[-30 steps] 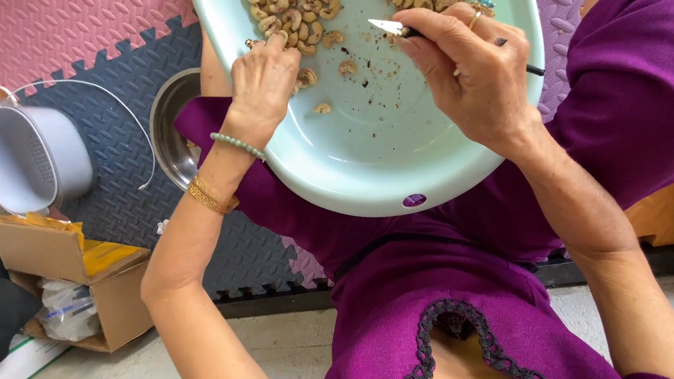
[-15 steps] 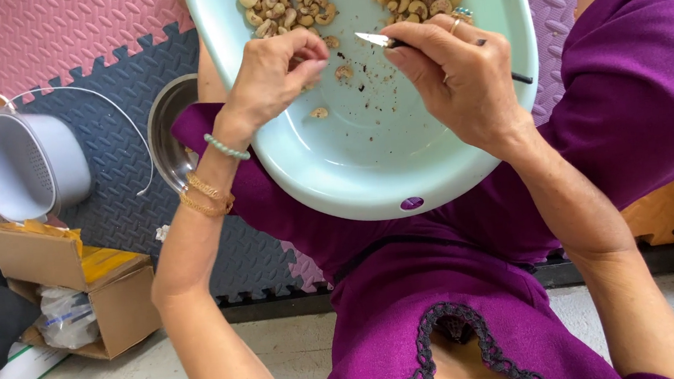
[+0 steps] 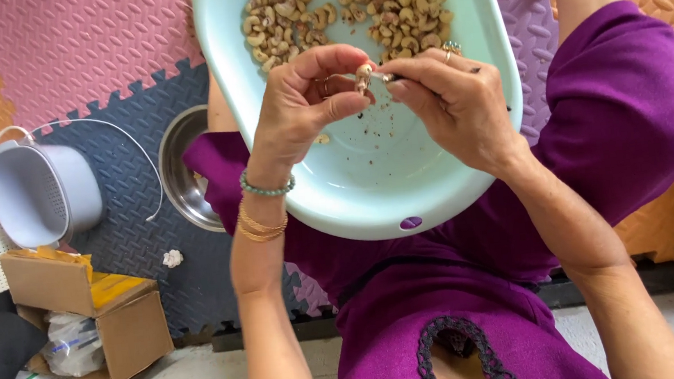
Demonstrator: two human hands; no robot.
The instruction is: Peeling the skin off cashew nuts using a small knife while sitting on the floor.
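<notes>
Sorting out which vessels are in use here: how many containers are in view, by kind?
Pale green plastic basin: 1
Steel bowl: 1
Grey strainer basket: 1
Cardboard box: 1
Total: 4

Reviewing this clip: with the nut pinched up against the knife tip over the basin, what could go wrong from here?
The small knife in the right hand works close to the left hand fingertips pinching the cashew; a slip could nick them. The pale green basin rests tilted on the lap, so the cashew pile might slide.
</notes>
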